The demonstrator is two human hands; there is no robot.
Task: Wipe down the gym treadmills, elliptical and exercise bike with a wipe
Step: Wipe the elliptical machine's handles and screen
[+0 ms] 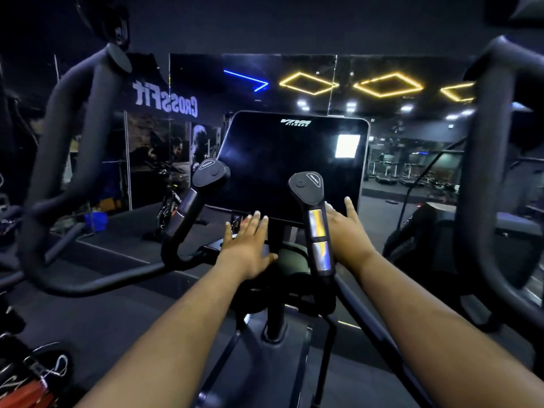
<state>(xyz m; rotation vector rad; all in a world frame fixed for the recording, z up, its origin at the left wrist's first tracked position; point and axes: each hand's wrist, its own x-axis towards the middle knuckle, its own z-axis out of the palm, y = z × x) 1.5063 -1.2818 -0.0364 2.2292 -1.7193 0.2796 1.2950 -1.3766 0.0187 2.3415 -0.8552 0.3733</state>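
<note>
I face an elliptical with a dark console screen [291, 160] in the middle of the view. Two short inner grips stand below it, the left grip [206, 184] and the right grip [315, 228] with shiny metal pads. My left hand [247, 245] reaches forward with straight fingers just under the screen's lower edge, near the black centre post [275, 304]. My right hand [347, 231] is stretched out flat beside the right grip, partly hidden behind it. No wipe shows in either hand.
Long black moving handles rise at the left [73, 160] and right [485, 172]. A mirror wall behind reflects yellow diamond lights, a CrossFit sign and treadmills. A spin bike [167, 210] stands ahead left. Cables and orange items lie on the floor at bottom left [38, 384].
</note>
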